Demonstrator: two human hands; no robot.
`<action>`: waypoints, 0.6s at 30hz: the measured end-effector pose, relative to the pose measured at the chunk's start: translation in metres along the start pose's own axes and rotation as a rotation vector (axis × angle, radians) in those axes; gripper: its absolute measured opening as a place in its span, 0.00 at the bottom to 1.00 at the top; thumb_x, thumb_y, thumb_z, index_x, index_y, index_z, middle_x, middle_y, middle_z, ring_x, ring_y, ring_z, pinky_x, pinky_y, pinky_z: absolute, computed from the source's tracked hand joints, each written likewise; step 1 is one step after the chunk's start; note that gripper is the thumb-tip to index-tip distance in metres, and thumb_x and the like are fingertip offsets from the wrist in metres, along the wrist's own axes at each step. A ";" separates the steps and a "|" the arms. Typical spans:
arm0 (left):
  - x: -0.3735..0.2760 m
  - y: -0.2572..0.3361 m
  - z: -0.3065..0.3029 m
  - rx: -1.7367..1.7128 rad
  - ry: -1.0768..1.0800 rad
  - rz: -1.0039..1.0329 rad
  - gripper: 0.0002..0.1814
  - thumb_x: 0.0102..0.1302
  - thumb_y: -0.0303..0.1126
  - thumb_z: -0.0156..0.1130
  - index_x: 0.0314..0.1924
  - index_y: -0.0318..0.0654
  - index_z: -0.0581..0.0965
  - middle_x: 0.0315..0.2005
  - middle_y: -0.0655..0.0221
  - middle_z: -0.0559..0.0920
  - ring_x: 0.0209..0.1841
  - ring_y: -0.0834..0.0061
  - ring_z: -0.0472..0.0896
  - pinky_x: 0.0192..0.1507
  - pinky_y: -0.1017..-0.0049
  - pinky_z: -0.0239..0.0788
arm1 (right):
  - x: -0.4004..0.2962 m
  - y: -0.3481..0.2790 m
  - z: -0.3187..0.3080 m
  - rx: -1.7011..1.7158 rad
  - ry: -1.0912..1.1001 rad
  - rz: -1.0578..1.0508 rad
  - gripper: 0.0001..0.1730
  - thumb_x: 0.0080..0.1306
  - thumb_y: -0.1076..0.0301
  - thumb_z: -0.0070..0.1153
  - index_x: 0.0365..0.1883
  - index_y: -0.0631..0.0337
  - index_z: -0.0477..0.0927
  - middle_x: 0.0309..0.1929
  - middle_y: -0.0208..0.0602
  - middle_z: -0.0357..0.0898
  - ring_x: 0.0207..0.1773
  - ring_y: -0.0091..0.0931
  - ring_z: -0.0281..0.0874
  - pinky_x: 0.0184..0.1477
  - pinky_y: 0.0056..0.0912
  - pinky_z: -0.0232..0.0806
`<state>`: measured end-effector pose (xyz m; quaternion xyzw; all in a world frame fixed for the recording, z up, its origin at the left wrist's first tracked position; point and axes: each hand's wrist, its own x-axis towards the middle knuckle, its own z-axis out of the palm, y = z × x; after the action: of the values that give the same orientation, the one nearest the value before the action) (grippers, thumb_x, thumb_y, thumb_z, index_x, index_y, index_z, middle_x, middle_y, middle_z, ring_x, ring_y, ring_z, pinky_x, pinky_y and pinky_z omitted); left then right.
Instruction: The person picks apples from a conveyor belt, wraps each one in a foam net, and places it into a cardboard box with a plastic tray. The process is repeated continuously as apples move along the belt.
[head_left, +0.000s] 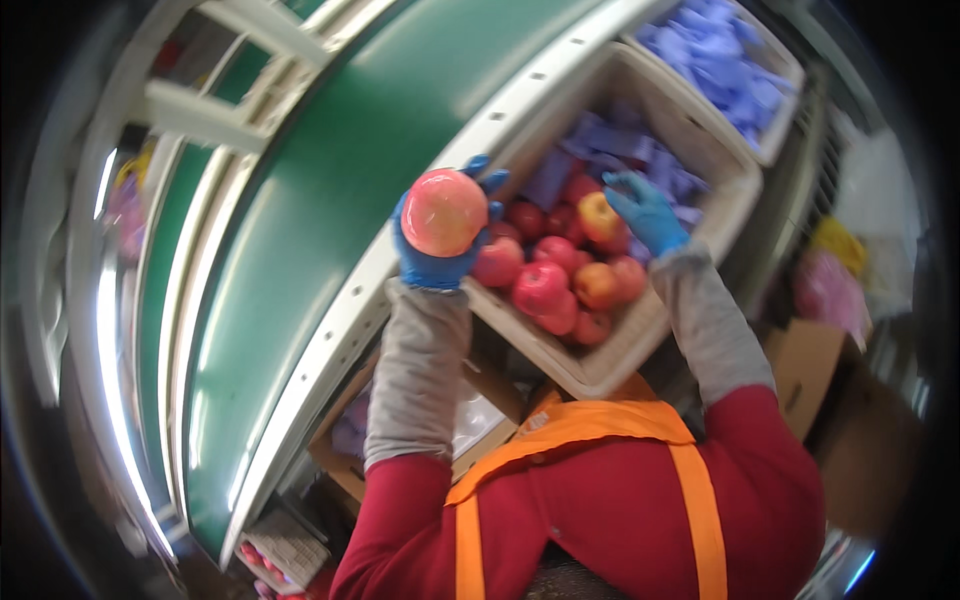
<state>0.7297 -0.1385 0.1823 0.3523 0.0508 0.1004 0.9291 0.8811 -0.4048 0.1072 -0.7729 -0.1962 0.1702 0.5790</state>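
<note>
My left hand (439, 259), in a blue glove, holds a large, shiny pink-red apple (444, 213) above the white rim of the green conveyor belt. Its fingers wrap around the fruit from behind. My right hand (646, 211), also gloved in blue, is inside a pale plastic crate (709, 150) with its fingers apart. Right beside those fingers lies a yellow-red apple (598, 217); I cannot tell whether they touch it. Several red apples (540, 288) are piled in the crate's near part. Purple foam wrapping pieces (611, 142) fill its far part.
The green conveyor belt (300, 195) curves along my left. A second crate (784, 112) of lavender foam pieces (712, 60) adjoins the first. Cardboard boxes (810, 367) stand at right, and an open carton (480, 450) lies below my left arm. A basket (289, 551) with red fruit sits lower left.
</note>
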 end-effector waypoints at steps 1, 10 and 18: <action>0.006 -0.004 0.003 0.013 0.017 -0.056 0.31 0.64 0.39 0.54 0.64 0.32 0.62 0.61 0.49 0.68 0.57 0.54 0.74 0.54 0.65 0.72 | 0.013 0.022 -0.021 -0.092 0.051 0.082 0.16 0.64 0.61 0.59 0.46 0.61 0.77 0.47 0.37 0.80 0.47 0.23 0.76 0.52 0.28 0.67; 0.041 -0.123 -0.026 1.452 0.006 0.089 0.31 0.44 0.30 0.66 0.54 0.40 0.74 0.47 0.55 0.78 0.49 0.55 0.77 0.55 0.65 0.69 | 0.111 0.128 -0.083 -1.140 0.172 -0.118 0.25 0.64 0.71 0.48 0.61 0.49 0.69 0.61 0.45 0.71 0.60 0.45 0.70 0.62 0.42 0.63; 0.039 -0.113 0.014 1.561 -0.006 0.228 0.31 0.52 0.31 0.70 0.58 0.39 0.72 0.49 0.58 0.77 0.51 0.60 0.76 0.54 0.67 0.69 | 0.143 0.093 -0.076 -0.594 0.062 0.211 0.08 0.65 0.63 0.55 0.36 0.55 0.83 0.32 0.37 0.83 0.39 0.38 0.81 0.44 0.38 0.70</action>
<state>0.7867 -0.2216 0.1162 0.9061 0.0674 0.1294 0.3971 1.0521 -0.4197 0.0334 -0.9291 -0.1382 0.1407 0.3129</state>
